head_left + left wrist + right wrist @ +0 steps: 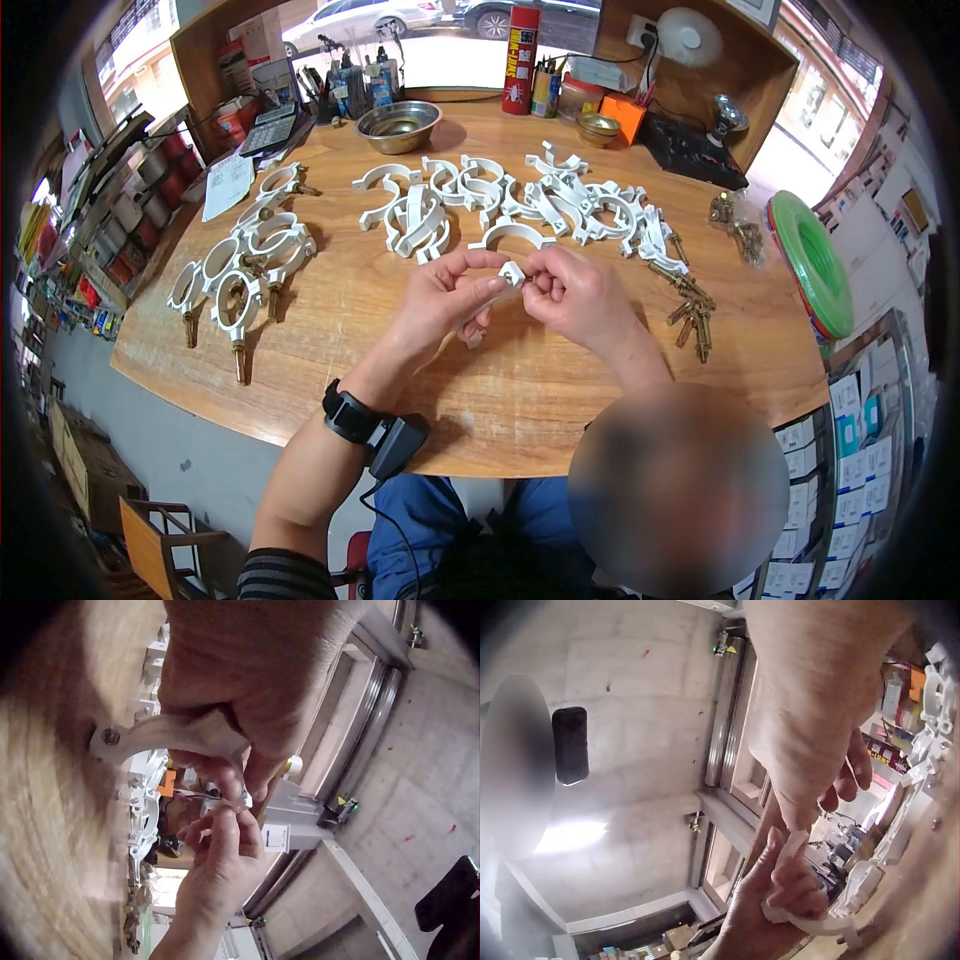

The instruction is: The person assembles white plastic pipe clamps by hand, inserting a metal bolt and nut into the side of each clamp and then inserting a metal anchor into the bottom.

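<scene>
My left hand (pixel 440 305) grips a white half-ring clamp (pixel 176 739), whose curved body shows in the left wrist view with a screw at its far end. At the clamp's upper end, my right hand (pixel 585 300) pinches with thumb and forefinger; what small part lies between the fingertips is hidden. The two hands nearly meet over the table's middle. Just beyond them lies another white half clamp (pixel 512 232), within a group of loose white clamps (pixel 420 215).
Joined ring clamps with brass bolts (pixel 238 312) lie at left. Loose brass bolts (pixel 700 325) and a bagged bunch (pixel 738 232) lie at right, near a green hose coil (pixel 815 265). A metal bowl (pixel 398 128), a red spray can (pixel 521 60) and an orange box (pixel 622 118) stand behind.
</scene>
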Motion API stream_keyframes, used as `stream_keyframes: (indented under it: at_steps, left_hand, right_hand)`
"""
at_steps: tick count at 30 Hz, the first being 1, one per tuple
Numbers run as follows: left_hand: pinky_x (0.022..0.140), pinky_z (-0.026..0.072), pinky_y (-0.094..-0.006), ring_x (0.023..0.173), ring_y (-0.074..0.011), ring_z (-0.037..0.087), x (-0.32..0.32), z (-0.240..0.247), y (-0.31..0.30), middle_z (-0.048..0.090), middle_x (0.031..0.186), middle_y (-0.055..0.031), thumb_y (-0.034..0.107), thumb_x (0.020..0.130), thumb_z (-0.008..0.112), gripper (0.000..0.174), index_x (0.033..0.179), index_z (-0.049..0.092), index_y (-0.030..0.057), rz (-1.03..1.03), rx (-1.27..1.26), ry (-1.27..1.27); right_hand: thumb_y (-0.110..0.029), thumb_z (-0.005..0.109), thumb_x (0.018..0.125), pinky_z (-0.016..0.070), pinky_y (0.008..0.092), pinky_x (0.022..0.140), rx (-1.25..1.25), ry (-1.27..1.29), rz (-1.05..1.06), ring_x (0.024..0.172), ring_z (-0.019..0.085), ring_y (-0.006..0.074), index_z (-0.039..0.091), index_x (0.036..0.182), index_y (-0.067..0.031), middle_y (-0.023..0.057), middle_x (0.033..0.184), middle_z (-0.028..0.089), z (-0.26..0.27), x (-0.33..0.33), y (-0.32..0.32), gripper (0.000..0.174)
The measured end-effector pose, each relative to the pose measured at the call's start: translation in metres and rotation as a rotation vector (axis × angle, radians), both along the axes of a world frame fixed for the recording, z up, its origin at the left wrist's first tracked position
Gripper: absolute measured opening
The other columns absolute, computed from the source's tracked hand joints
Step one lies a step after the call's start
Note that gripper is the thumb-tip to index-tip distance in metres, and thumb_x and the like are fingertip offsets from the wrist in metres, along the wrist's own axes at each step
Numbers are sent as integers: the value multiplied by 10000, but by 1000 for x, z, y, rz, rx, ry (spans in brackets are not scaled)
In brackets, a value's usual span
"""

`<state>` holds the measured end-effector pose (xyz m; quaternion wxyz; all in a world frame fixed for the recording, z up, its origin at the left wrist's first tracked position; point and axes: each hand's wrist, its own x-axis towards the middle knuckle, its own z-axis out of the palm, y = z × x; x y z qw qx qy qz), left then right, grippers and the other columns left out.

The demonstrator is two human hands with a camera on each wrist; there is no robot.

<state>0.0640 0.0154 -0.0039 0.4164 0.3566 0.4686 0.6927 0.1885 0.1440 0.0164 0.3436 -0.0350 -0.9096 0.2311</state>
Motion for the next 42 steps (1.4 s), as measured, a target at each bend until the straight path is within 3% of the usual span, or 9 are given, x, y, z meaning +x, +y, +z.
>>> stream_keyframes:
  at_steps: [6,11,18,20,28,30,33,36,42]
  left_hand:
    - [387,330,-164,409,-44,434,-11,0,-7,515,564,14,167,836,539,220,1007,531,29,-33,83,-229]
    - [394,251,-192,367,-43,314,-12,6,-10,371,478,40,259,878,451,270,1031,483,39,-23,244,-331]
    - [412,225,-190,370,-28,281,-10,10,-11,334,478,64,296,888,437,253,1037,468,94,45,288,-440]
    - [428,251,-196,385,-42,299,-16,6,-10,353,492,52,297,890,432,245,1035,465,102,29,346,-478]
    - [486,326,-193,494,-61,438,-24,-5,-6,483,614,11,292,888,435,275,1089,448,105,-80,520,-521]
    - [631,410,-210,765,-108,550,-17,4,-6,569,888,-64,280,872,463,386,1190,393,73,248,343,-483]
    - [820,398,-257,1012,-163,496,-21,2,-5,487,1154,-114,240,855,488,473,1253,330,40,248,359,-359]
    - [948,324,-314,1116,-204,426,-21,3,-8,433,1224,-144,181,861,445,436,1247,332,14,341,293,-205]
    - [861,376,-282,1013,-169,496,-16,2,-6,553,1080,-73,130,804,548,338,1109,503,-9,340,216,353]
  right_hand:
    - [-40,608,661,448,275,504,221,57,-15,558,555,178,531,726,-31,60,678,549,-8,0,13,102]
    - [-117,570,700,464,387,620,237,-433,-325,743,568,286,546,764,-18,119,803,567,-28,1,40,120]
    - [-126,576,733,471,357,618,222,-347,-341,703,587,249,565,817,12,114,787,592,-29,-2,34,163]
    - [-121,558,796,462,260,564,-599,-253,72,630,578,149,559,952,12,80,748,615,-22,-8,20,204]
    - [-107,552,820,450,206,559,-997,-267,333,647,559,95,528,981,44,77,775,602,-16,-11,-16,222]
    - [-79,567,805,441,197,549,-1044,-88,319,624,543,82,540,956,43,47,729,582,-15,-9,-12,197]
    - [-69,598,779,429,185,534,-843,118,204,604,521,62,561,921,28,17,688,561,-12,-8,-8,175]
    - [-71,628,755,420,174,532,-730,141,90,598,507,47,575,894,13,5,689,559,-13,-5,2,171]
    - [-99,630,756,428,187,533,-593,122,83,593,511,49,586,881,-5,12,688,565,-11,-3,2,163]
